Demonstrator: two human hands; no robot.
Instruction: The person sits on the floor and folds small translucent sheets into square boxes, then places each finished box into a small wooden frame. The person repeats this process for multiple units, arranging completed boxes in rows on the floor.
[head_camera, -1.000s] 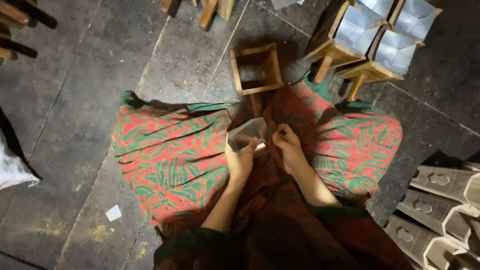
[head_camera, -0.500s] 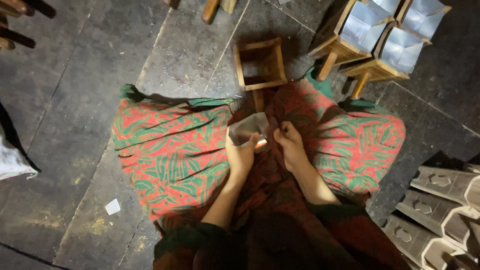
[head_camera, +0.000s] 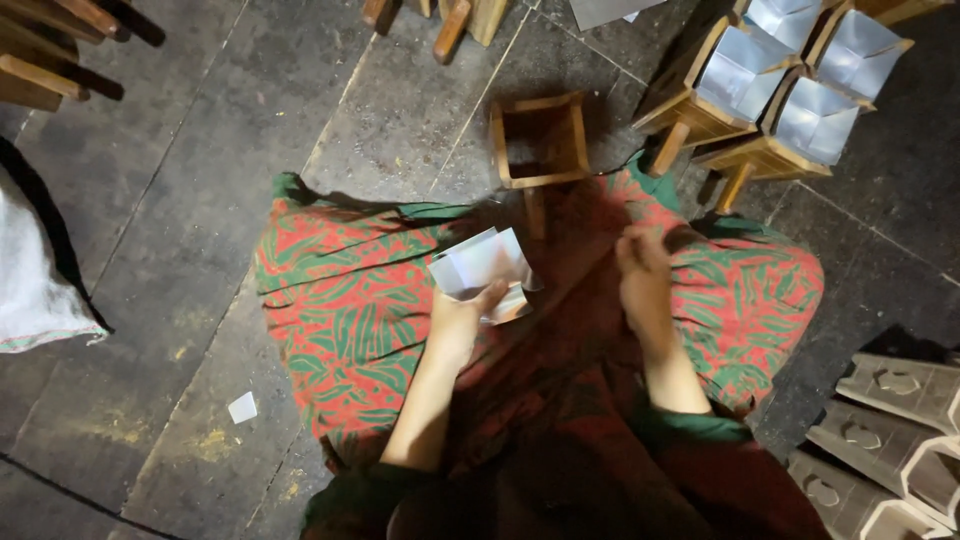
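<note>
Dark stone floor (head_camera: 150, 200) surrounds my patterned lap. At frame centre my left hand (head_camera: 462, 320) grips folded silvery paper (head_camera: 482, 268); my right hand (head_camera: 645, 275) hovers nearby, blurred, fingers loosely curled, holding nothing.

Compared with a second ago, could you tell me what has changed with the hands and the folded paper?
The right hand has let go and drawn away to the right. The left hand alone now holds the folded paper. The empty wooden frame and the paper-lined frames lie as before.
</note>
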